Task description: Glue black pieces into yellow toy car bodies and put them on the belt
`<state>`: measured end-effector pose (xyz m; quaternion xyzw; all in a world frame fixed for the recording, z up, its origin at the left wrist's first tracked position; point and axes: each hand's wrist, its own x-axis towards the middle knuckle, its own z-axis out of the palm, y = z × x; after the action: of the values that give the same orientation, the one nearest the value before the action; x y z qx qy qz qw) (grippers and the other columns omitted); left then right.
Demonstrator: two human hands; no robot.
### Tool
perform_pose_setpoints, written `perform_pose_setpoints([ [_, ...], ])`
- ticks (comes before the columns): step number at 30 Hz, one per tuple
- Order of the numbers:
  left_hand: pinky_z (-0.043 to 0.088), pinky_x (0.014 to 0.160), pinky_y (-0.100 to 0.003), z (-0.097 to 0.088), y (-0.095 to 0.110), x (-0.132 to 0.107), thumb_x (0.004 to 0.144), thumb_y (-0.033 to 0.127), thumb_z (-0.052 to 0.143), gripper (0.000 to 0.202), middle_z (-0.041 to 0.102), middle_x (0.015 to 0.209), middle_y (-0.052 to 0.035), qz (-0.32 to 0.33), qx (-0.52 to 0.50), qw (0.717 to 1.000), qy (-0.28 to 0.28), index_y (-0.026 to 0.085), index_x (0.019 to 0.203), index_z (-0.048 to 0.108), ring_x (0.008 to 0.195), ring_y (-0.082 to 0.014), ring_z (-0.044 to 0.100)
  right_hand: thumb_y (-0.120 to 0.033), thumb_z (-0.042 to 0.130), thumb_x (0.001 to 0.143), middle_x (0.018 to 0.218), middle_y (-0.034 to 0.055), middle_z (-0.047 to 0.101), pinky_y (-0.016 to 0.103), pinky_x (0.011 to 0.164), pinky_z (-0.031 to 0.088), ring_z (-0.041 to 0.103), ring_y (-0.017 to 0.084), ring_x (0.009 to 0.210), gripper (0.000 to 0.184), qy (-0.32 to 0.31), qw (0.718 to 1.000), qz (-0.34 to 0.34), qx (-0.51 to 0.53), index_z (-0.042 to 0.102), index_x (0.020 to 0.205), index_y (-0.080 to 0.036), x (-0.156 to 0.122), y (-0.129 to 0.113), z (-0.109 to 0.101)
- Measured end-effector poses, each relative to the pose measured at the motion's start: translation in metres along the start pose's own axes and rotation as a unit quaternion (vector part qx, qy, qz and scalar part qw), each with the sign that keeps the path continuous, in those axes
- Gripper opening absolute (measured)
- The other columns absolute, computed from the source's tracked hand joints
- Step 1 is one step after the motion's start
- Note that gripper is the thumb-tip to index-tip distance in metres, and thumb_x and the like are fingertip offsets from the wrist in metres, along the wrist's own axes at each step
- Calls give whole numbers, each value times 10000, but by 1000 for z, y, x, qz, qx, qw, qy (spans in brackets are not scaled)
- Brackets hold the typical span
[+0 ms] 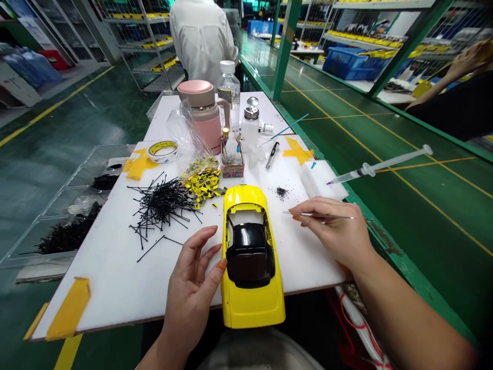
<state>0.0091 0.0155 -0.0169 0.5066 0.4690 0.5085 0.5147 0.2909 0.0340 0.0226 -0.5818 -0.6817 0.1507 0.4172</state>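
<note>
R hand (331,231) pinches thin tweezers (319,216); L hand (190,288) open, fingers relaxed, just beside yellow toy car (250,303) at near edge of white board (96,308). Car looks light, stiff, somewhat fragile; hold by body sides.

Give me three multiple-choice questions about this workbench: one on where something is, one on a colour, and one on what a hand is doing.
1. Where is the yellow toy car?
A. Between the left hand and the right hand
B. Inside the clear tray
C. On the floor

2. What colour is the flask?
A. Blue
B. Pink
C. Green

3. What is the right hand doing?
A. Holding a syringe
B. Resting empty
C. Pinching thin metal tweezers

Answers:
1. A, the car sits on the white board with a hand on each side.
2. B, its body shows pink.
3. C, the thumb and fingers pinch them.
</note>
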Motion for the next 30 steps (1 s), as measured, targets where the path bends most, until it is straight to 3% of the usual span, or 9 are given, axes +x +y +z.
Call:
perform_pose_setpoints([
  [4, 547, 1107, -354, 0, -1, 1, 895, 306, 745, 394, 602, 1456, -59, 1, -6, 1000, 1, 305, 1276, 644, 1354, -256, 585, -105, 663, 850, 813, 6, 788, 248, 606, 562, 719, 159, 675, 177, -90, 996, -7, -13, 788, 818, -226, 0, -40, -9],
  [7, 542, 1105, -334, -1, -3, 0, 897, 299, 746, 403, 592, 1460, -58, 6, -7, 1000, 2, 303, 1285, 637, 1363, -250, 572, -37, 664, 807, 776, -17, 782, 232, 595, 547, 706, 145, 632, 228, -139, 990, -5, -35, 781, 781, -231, 3, -54, -8],
  [11, 526, 1104, -281, -2, -3, 0, 918, 289, 727, 386, 590, 1452, -48, 17, -9, 1000, -8, 304, 1291, 628, 1376, -218, 552, 68, 664, 727, 707, -46, 756, 221, 586, 520, 702, 139, 613, 313, -168, 984, -14, -65, 768, 739, -226, 6, -58, -2],
  [16, 522, 1115, -309, -2, -2, -1, 912, 294, 731, 381, 600, 1433, -55, 21, -7, 1000, -8, 299, 1281, 633, 1373, -224, 551, 104, 648, 688, 679, -46, 747, 227, 580, 506, 703, 146, 602, 343, -183, 980, -10, -74, 765, 720, -217, 6, -61, 1],
  [23, 517, 1135, -384, -2, -2, -1, 900, 294, 735, 391, 597, 1434, -78, 19, -12, 1000, -4, 275, 1275, 629, 1408, -266, 527, 73, 640, 714, 683, -35, 750, 230, 555, 492, 693, 152, 589, 326, -186, 980, -11, -62, 767, 720, -228, 6, -61, 1],
  [30, 518, 1136, -386, -2, -2, -1, 887, 293, 746, 397, 606, 1422, -83, 17, -7, 1000, -2, 271, 1266, 631, 1401, -267, 539, -15, 641, 761, 662, -34, 733, 247, 519, 460, 643, 141, 542, 264, -183, 981, -24, -67, 763, 709, -243, 7, -62, 1],
])
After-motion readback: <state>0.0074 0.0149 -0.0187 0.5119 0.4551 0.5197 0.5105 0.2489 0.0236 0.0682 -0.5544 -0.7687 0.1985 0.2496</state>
